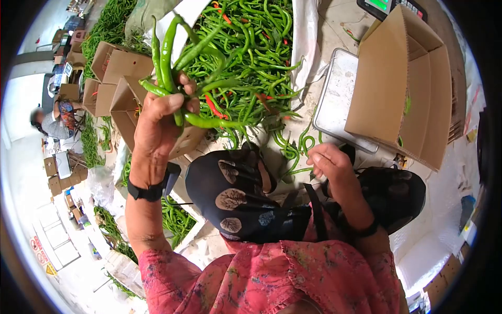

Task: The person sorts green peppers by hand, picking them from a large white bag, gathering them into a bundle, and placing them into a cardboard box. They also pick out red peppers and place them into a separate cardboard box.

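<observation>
My left hand (164, 107) is raised and closed around a bunch of long green chili peppers (166, 60), which fan out above and to the right of the fingers. Behind it lies a big heap of green chili peppers (256, 52) with a few red ones (214, 107) mixed in. Low over the floor, my right hand (334, 165) has its fingers curled together. Close to those fingertips are a few loose green peppers (290, 149); whether the hand pinches one is hidden.
An open cardboard box (377, 78) stands on a metal-rimmed platform (334, 99) at right, below a scale display (379, 5). More cardboard boxes (125, 102) are at left. Another person (60, 118) sits farther left beside more peppers. White sheeting (306, 44) edges the heap.
</observation>
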### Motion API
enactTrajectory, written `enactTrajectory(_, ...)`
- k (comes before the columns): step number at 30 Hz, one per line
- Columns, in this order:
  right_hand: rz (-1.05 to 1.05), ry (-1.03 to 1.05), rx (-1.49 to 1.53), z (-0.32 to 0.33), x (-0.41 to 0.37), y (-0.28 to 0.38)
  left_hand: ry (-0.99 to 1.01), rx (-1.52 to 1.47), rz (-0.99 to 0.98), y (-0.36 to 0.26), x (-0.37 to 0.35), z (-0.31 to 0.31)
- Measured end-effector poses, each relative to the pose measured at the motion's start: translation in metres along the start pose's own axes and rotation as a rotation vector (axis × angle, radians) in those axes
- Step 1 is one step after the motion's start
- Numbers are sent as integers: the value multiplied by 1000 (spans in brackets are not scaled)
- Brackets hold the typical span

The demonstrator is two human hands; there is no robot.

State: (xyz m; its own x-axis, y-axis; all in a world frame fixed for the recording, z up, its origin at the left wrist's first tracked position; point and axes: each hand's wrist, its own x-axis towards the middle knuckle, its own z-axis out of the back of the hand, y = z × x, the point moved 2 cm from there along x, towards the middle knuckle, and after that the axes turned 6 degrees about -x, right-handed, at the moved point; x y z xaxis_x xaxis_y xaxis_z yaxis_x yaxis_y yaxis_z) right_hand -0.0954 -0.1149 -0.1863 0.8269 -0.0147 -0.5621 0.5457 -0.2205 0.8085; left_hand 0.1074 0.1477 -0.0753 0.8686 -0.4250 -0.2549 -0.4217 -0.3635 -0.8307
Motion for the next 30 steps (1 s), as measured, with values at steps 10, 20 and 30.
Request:
enactTrajectory(10, 4, 558, 931, -56, -20, 16, 117, -268, 200, 95, -121, -96)
enactTrajectory(20, 189, -52, 633, 38, -40, -37, 42, -151, 201, 179, -134, -71)
enactTrajectory(30, 161, 133, -217, 9, -51, -45, 112, -55, 274, 200, -130, -77)
